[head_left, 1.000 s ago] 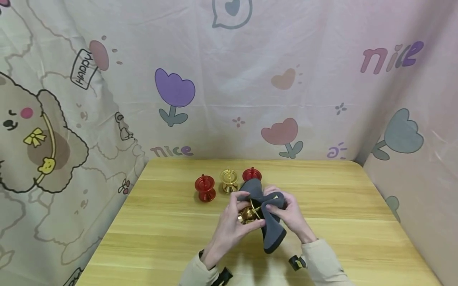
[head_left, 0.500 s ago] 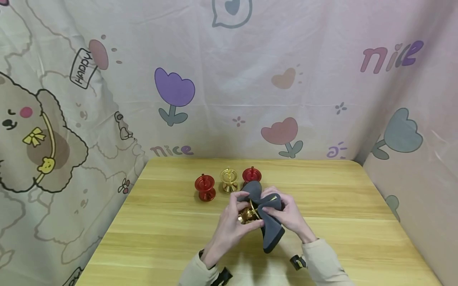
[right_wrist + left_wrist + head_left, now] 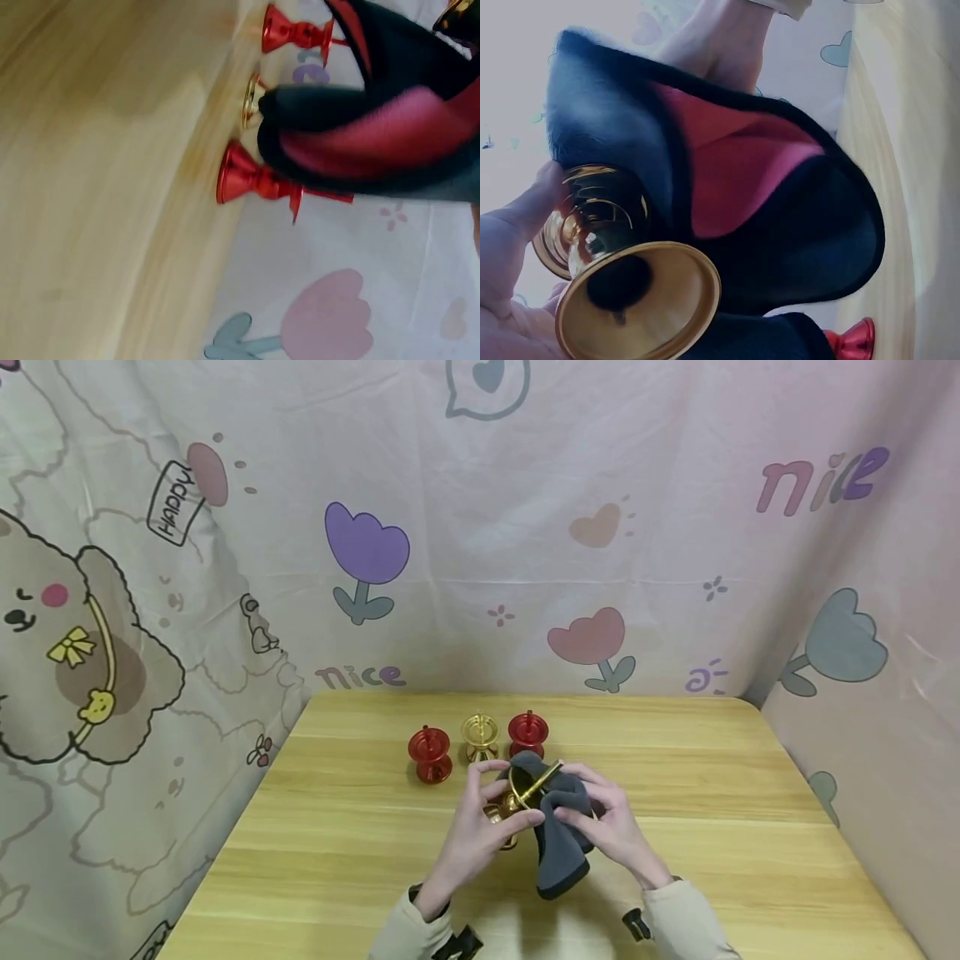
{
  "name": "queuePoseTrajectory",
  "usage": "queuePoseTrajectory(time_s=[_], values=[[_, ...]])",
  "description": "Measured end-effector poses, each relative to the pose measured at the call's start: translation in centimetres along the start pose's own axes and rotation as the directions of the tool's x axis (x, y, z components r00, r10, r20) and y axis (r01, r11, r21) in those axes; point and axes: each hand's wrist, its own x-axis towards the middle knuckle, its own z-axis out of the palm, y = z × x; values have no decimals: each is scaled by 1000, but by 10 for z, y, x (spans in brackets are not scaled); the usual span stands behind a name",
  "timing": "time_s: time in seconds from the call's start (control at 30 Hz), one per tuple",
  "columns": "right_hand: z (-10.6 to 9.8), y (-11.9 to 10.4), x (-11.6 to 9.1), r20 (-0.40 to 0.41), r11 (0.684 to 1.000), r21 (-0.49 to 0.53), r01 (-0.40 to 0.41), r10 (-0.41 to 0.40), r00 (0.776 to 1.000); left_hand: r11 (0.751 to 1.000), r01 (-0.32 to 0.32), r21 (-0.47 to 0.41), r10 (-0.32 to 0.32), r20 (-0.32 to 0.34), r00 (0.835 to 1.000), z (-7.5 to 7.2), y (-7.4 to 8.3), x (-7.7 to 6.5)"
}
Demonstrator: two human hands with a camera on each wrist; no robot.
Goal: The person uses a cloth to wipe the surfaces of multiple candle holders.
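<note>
The standing gold holder (image 3: pixel 480 737) is upright on the wooden surface (image 3: pixel 337 860), and everything else can be placed from it. Just to its left, and slightly nearer the person, stands the left red holder (image 3: pixel 432 753); just to its right stands the right red holder (image 3: pixel 528 732). All three have a dish on a flared foot, with a short upright piece rising from the dish.

Nearer the person than the standing gold holder, and to its right, the held gold holder (image 3: pixel 630 259) is tilted, its stem pointing up and to the right. The person's left grip (image 3: pixel 476 831) is curled round it, thumb on the near side and fingers on the far side. The left wrist view looks into the hollow underside of its foot.

Farther right of the standing gold holder, the right grip (image 3: pixel 611 822) pinches a bunched grey cloth (image 3: pixel 561 839) between thumb and fingers. The cloth is folded against the held gold holder; its dark edging and pinkish-red inner face show in both wrist views, partly blurred.

Behind the standing gold holder hangs a pale backdrop (image 3: pixel 465 510) printed with tulips and hearts. On the person's side of it are two beige sleeves (image 3: pixel 408 935).
</note>
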Motion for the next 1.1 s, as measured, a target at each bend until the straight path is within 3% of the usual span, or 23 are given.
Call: queuePoseTrajectory(time_s=[0.1, 0.23, 0.33, 0.43, 0.53, 0.7, 0.9, 1.0, 1.1], values=[[0, 1, 2, 52, 987, -24, 160, -158, 986, 1000, -14, -10, 14, -3, 1000, -3, 1, 0], [2, 0, 10, 61, 925, -99, 368, -364, 930, 999, -46, -14, 46, -17, 999, -4, 2, 0], [6, -2, 14, 50, 876, -181, 446, -445, 894, 998, -62, -20, 61, -25, 998, -2, 1, 0], [9, -3, 16, 47, 842, -248, 479, -483, 874, 997, -73, -24, 72, -36, 997, 0, -1, 0], [11, -3, 16, 37, 831, -267, 488, -498, 867, 996, -79, -40, 77, -48, 996, 2, -3, -1], [7, 6, 14, -7, 856, -191, 480, -490, 872, 990, -62, -126, 60, -22, 998, 3, -3, 0], [4, 8, 17, -44, 867, -69, 493, -496, 867, 970, 0, -243, 24, 98, 995, -2, -3, 1], [4, 5, 19, -46, 849, -109, 517, -523, 851, 984, -32, -178, 52, 110, 993, -2, -5, 3], [3, 4, 20, -52, 820, -215, 530, -552, 832, 994, -110, -5, 110, 69, 992, 2, -7, 2]])
